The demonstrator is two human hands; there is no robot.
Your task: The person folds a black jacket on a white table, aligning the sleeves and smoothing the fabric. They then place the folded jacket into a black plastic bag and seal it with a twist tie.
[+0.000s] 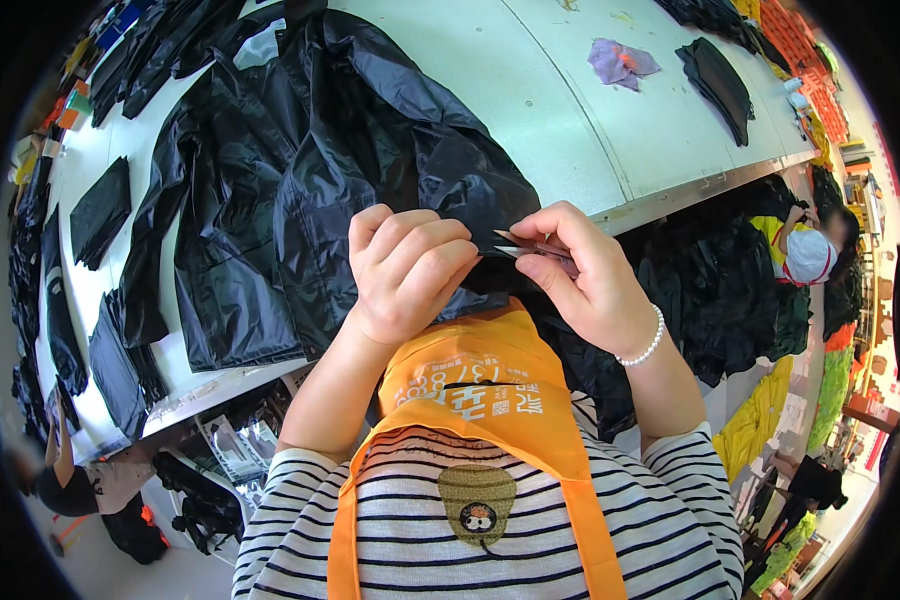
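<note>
A shiny black jacket point(240, 215) is spread over the table's near edge in front of me. My left hand point(408, 270) is closed on a bit of its black fabric, fingers curled; the exact piece pinched is hidden behind them. In my right hand point(595, 290), with a beaded bracelet at the wrist, is a small pair of metal thread snips point(532, 246). Their two pointed blades stand apart and point left, close to the left fingertips. Dark fabric lies right behind the blades.
The pale table point(530, 100) carries folded black pieces point(102, 212), another folded black piece point(718, 88) and a lilac scrap point(622, 63). A heap of black garments point(710, 290) lies right, beyond the table edge. Other people point(805, 250) are at both sides. Yellow cloth point(755, 420) lies lower right.
</note>
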